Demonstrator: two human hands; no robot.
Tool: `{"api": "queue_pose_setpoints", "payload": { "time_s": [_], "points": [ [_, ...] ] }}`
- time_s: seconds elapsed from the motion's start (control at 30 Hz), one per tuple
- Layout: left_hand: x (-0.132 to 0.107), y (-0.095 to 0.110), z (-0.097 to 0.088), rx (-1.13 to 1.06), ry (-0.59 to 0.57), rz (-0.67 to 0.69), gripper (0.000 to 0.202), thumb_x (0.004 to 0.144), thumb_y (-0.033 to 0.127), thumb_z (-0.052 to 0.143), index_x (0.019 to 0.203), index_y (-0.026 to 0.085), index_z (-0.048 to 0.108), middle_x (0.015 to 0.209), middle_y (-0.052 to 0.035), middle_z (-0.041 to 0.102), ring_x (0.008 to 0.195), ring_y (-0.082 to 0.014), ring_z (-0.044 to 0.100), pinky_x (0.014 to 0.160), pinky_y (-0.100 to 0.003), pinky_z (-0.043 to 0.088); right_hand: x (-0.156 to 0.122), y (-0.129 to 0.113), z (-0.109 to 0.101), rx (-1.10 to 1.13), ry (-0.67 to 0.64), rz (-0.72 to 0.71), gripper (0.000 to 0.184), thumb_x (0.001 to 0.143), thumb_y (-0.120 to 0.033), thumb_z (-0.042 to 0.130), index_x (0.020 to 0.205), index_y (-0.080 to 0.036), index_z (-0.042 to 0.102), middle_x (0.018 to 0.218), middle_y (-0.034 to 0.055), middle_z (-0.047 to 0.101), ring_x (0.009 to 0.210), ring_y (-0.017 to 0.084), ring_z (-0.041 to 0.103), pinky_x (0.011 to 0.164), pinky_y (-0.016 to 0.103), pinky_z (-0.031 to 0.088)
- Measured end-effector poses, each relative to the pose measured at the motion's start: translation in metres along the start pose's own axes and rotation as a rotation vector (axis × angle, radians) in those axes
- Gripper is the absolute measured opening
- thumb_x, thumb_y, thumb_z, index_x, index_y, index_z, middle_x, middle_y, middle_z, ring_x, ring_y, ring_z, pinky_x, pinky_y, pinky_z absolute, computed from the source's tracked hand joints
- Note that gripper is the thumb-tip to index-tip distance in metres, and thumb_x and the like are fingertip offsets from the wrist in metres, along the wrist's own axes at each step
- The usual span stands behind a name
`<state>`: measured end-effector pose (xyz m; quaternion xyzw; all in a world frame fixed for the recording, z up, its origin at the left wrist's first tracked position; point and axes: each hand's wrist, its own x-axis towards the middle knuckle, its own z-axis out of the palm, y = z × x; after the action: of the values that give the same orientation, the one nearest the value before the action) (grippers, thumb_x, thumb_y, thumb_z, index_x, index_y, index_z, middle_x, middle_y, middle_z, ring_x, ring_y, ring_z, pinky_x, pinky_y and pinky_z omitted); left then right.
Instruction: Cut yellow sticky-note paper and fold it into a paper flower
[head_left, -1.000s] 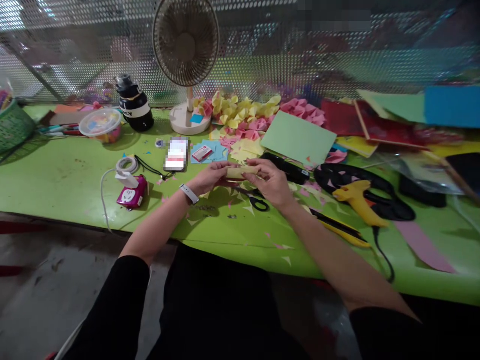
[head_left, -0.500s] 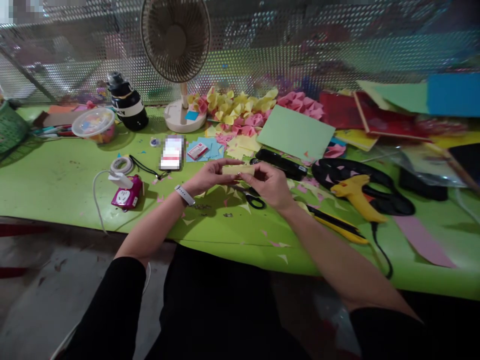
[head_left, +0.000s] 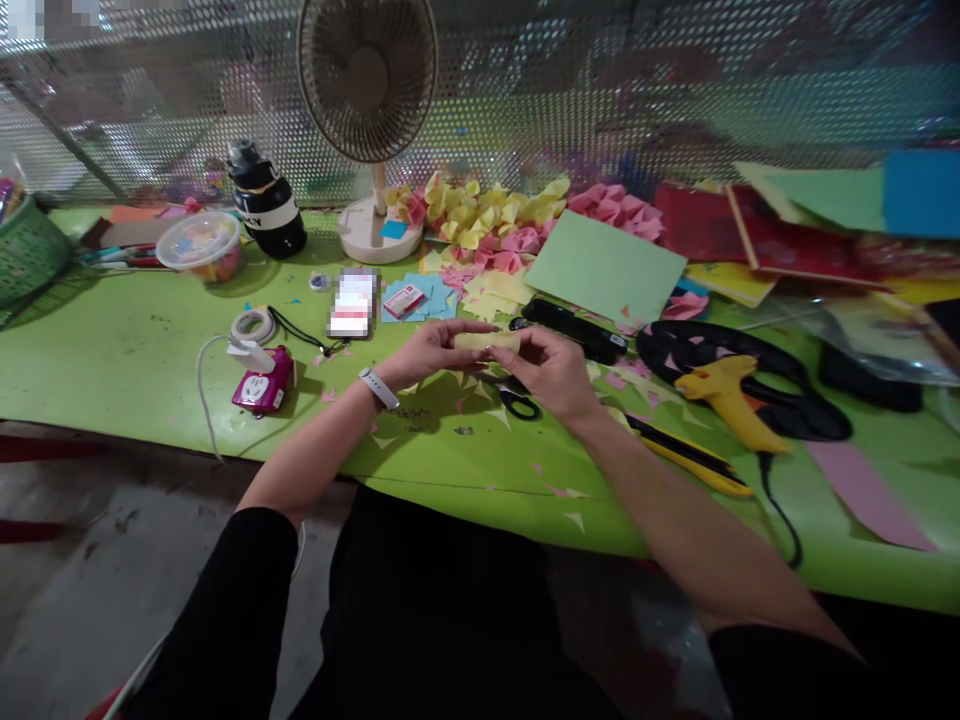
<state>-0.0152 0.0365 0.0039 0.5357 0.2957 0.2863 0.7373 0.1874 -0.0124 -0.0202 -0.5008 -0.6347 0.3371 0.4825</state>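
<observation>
The left hand [head_left: 421, 356] and the right hand [head_left: 556, 374] both pinch the yellow paper [head_left: 475, 341]; it lies between them, long axis running from one to other, neither being nearer.

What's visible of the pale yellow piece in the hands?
The pale yellow piece looks like paper: a narrow band, its long side running left to right. The left hand grips one end, the right hand the other, holding it above the green table. Both ends are partly covered, so its full outline can't be told.
</observation>
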Motion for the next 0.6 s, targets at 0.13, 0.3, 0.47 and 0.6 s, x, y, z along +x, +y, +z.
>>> {"api": "queue_pose_setpoints", "payload": {
  "time_s": [0.13, 0.3, 0.47, 0.6],
  "points": [
    [0.0007, 0.0002, 0.0009, -0.011, 0.022, -0.008, 0.044, 0.08, 0.011, 0.078, 0.124, 0.014, 0.069, 0.101, -0.0091, 0.078, 0.084, -0.0141, 0.076, 0.092, -0.034, 0.06, -0.0012, -0.0061, 0.0002, -0.016, -0.016, 0.009, 0.028, 0.081, -0.049, 0.077, 0.078, -0.025, 0.065, 0.068, 0.0005, 0.064, 0.058, 0.017, 0.058, 0.054, 0.033, 0.048],
    [0.0, 0.0015, 0.0001, -0.032, 0.047, 0.01, 0.047, 0.082, 0.01, 0.076, 0.127, 0.013, 0.067, 0.094, -0.0069, 0.078, 0.082, -0.0127, 0.075, 0.094, -0.036, 0.06, 0.0005, -0.0091, -0.0014, -0.003, 0.107, 0.017, 0.033, 0.079, -0.051, 0.078, 0.089, -0.025, 0.06, 0.081, 0.0019, 0.066, 0.069, 0.018, 0.063, 0.06, 0.033, 0.054],
    [-0.0004, 0.0012, -0.001, -0.021, 0.039, 0.041, 0.05, 0.082, 0.009, 0.075, 0.131, 0.013, 0.064, 0.091, -0.0064, 0.077, 0.085, -0.0141, 0.076, 0.093, -0.035, 0.06, 0.0034, -0.0085, -0.0028, 0.055, 0.092, 0.051, 0.035, 0.082, -0.053, 0.075, 0.093, -0.025, 0.058, 0.087, 0.0023, 0.065, 0.071, 0.016, 0.062, 0.06, 0.03, 0.054],
    [-0.0003, 0.0007, 0.0001, -0.028, 0.03, 0.05, 0.049, 0.082, 0.009, 0.076, 0.129, 0.014, 0.066, 0.091, -0.0058, 0.077, 0.084, -0.0138, 0.076, 0.092, -0.034, 0.06, 0.0046, -0.0069, -0.0018, 0.077, 0.085, 0.06, 0.036, 0.085, -0.056, 0.071, 0.097, -0.026, 0.056, 0.092, 0.0029, 0.065, 0.073, 0.016, 0.064, 0.061, 0.029, 0.056]
  ]
}}
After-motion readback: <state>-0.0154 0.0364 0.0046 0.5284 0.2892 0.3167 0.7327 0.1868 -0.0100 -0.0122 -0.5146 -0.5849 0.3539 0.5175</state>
